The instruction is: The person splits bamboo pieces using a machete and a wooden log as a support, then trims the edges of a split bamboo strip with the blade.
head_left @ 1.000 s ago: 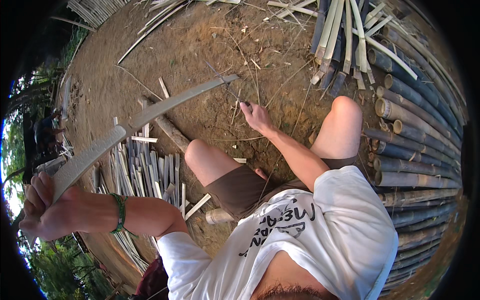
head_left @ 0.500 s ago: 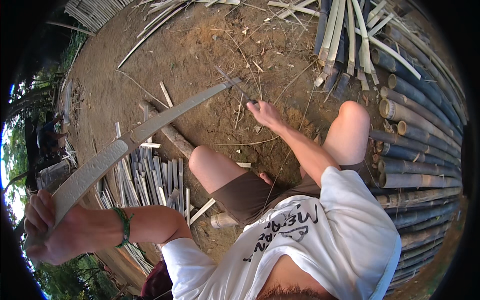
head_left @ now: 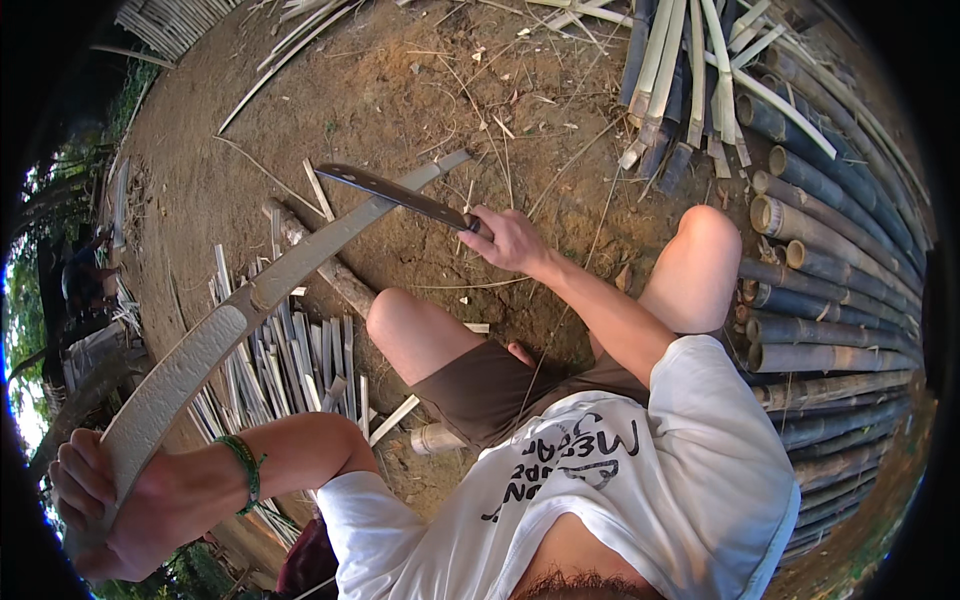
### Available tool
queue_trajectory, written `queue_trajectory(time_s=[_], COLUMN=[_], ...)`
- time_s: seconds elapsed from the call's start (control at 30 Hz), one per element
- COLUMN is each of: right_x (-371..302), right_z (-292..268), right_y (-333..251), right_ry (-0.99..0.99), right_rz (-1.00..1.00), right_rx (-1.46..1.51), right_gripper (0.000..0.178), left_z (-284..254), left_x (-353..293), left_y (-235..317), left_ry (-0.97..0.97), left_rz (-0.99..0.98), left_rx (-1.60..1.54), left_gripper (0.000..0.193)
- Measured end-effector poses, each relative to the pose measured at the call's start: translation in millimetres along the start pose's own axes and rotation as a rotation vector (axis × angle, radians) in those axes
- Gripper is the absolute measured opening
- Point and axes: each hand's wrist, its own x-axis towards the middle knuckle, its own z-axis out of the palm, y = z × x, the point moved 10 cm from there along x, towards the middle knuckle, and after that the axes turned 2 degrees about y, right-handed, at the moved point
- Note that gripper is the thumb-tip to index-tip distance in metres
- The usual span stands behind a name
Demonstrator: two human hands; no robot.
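A long split bamboo strip point(head_left: 190, 365) stretches from the lower left up toward the middle, its pale inner face upward with a node partway along. My left hand point(head_left: 110, 510) is closed round its near end, at the lower left. In my right hand point(head_left: 508, 240), fingers wrapped round the handle, is a broad dark-bladed knife point(head_left: 410, 197). Its blade points left and crosses over the strip a little short of the far end; whether the two touch, I cannot tell. My bare knees are spread below, the right hand between them and the strip's far end.
A round wooden pole point(head_left: 335, 270) lies on the dirt ground by my left knee. Cut bamboo slats point(head_left: 300, 360) are heaped beside it. Whole bamboo poles point(head_left: 830, 357) are stacked along the right, with long split strips point(head_left: 660, 70) at the far right. A person point(head_left: 90, 275) is at the far left.
The knife has swung from a thin, edge-on slant near the strip's far end to pointing left with its flat showing, farther down the strip. My right hand moved slightly left and nearer.
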Motion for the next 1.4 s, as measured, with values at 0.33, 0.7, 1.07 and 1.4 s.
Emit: queue_trajectory(time_s=[0.33,0.7,1.07,1.4], right_x=[-10,-6,-10,-35], right_z=[12,6,-11,-13], right_y=[30,28,177,2], right_ry=[-0.219,-0.029,0.022,0.166], right_rz=[0.227,0.346,0.832,0.602], right_rx=[-0.005,0.078,-0.045,0.501], right_gripper=[0.068,0.065,0.074,0.060], left_z=[-8,-3,26,-7], left_x=[-6,-9,18,49], left_y=[5,3,-35,-19], left_ry=[0.064,0.240,0.278,0.590], left_rz=[0.024,0.226,0.173,0.327], left_rx=[0.027,0.392,0.471,0.613], left_gripper=[0.034,0.046,0.066,0.060])
